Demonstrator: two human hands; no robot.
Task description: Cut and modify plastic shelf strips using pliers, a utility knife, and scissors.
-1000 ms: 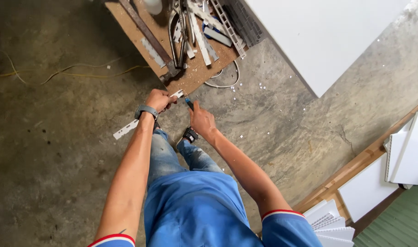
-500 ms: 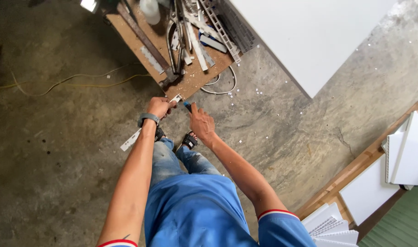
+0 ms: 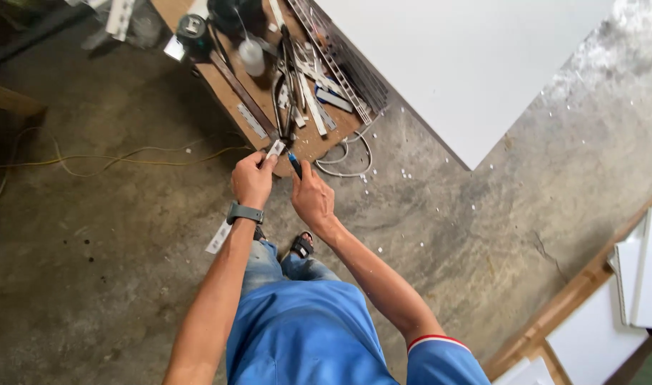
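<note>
Hands — left [image 3: 252, 180], right [image 3: 313, 199] — grip a metal strip [image 3: 246, 197] beside a cluttered board [image 3: 308, 139].

Hidden and cut-off parts, head view

The middle of the pale metal strip [image 3: 269, 153] was covered by the left hand [image 3: 252, 180]; only its two ends showed. The dark tool [image 3: 295, 164] in the right hand [image 3: 313, 199] was too small to identify, its handle buried in the fist. The wooden board [image 3: 308, 142] and white panel [image 3: 469, 64] ran off the top edge. Feet were mostly hidden behind the arms.
</note>
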